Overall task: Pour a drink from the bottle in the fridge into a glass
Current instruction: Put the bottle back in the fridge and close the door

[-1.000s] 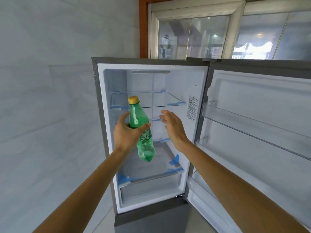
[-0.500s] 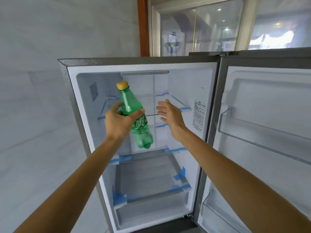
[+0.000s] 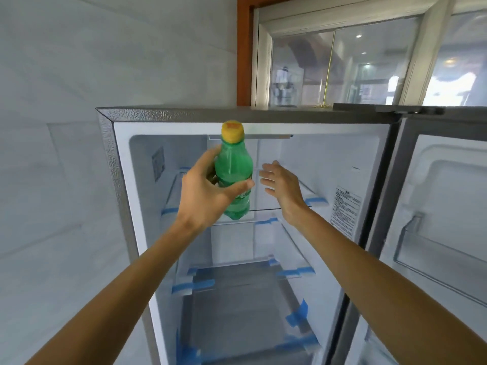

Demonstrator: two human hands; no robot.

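A green plastic bottle [image 3: 233,169] with a yellow cap is upright in front of the open fridge [image 3: 123,180], level with its upper shelf. My left hand [image 3: 204,192] grips the bottle round its middle, thumb across the label. My right hand [image 3: 282,187] hovers just right of the bottle with straight fingers, holding nothing and apart from it. No glass is in view.
The fridge door [image 3: 434,206] stands swung open on the right, with transparent door bins. Glass shelves [image 3: 263,210] fixed with blue tape hold nothing. A grey tiled wall is on the left, a window above the fridge.
My left hand has raised the bottle from mid-fridge height to the upper shelf level. My right hand rose alongside it. The camera has moved closer and tilted up.
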